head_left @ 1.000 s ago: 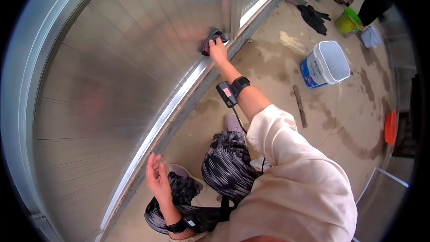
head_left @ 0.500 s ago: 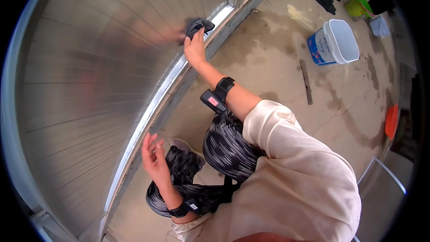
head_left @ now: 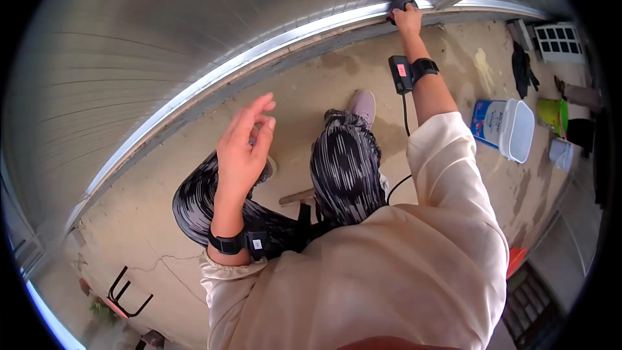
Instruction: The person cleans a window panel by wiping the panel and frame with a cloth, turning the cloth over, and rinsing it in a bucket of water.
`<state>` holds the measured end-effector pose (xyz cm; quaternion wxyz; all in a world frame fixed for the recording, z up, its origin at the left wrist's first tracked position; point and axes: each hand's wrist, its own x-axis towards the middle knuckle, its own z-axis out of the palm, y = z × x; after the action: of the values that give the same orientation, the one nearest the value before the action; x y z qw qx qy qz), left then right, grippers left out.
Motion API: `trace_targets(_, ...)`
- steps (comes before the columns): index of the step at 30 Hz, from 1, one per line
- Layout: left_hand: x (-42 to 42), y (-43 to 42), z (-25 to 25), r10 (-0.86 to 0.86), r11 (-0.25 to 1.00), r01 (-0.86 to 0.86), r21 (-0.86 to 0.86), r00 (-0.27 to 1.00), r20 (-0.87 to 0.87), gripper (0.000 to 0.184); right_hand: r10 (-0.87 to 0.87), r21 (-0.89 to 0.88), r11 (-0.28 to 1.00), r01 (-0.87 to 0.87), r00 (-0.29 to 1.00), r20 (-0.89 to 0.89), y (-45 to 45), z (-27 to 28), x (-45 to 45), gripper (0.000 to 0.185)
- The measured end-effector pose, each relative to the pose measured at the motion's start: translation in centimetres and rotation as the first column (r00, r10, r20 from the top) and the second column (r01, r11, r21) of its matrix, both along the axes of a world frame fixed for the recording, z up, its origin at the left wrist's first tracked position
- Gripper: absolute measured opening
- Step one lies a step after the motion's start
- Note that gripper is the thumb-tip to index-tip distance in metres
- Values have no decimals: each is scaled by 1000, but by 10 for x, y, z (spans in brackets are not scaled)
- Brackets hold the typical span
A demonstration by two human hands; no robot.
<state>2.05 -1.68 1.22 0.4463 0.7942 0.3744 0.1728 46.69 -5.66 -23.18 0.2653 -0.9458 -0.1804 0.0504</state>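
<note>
My right hand (head_left: 408, 19) is closed on a dark cloth (head_left: 403, 4), stretched far forward and pressing it against the bottom of a shiny panelled wall (head_left: 259, 19). The cloth meets the bright metal strip (head_left: 337, 21) along the wall's base. Raised over my left knee, my left hand (head_left: 243, 149) holds nothing; its fingers are loosely bent and apart. Black devices are strapped to both forearms, and a cable runs from the one on the right arm.
A white and blue bucket (head_left: 516, 131) stands on the concrete floor to the right, with a green bucket (head_left: 552, 115) and a dark glove (head_left: 521, 68) beyond it. Someone's leg (head_left: 580, 95) shows at the far right. A black-legged stool (head_left: 126, 295) lies lower left.
The view has turned, so the wall now runs across the top. My right hand has slid the cloth farther along the strip. My left hand has risen away from the wall base.
</note>
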Motion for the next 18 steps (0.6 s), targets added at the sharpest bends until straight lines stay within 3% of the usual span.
trace_targets(2,-3,0,1,-54,999,54,-3,998,31,33,32,-32,999,-33,999,-15,17,29,-73,59)
trace_targets(5,-5,-6,6,-93,996,92,21,994,53,33,259,-34,965,-259,966,5,39,43,-153,64)
trace_targets(11,-18,-9,9,-185,982,180,49,978,101,33,591,-134,788,-601,799,-107,81,66,-241,66)
trace_targets(18,-28,-4,12,-69,998,69,7,976,206,34,819,-103,539,-836,549,-169,112,80,-310,58)
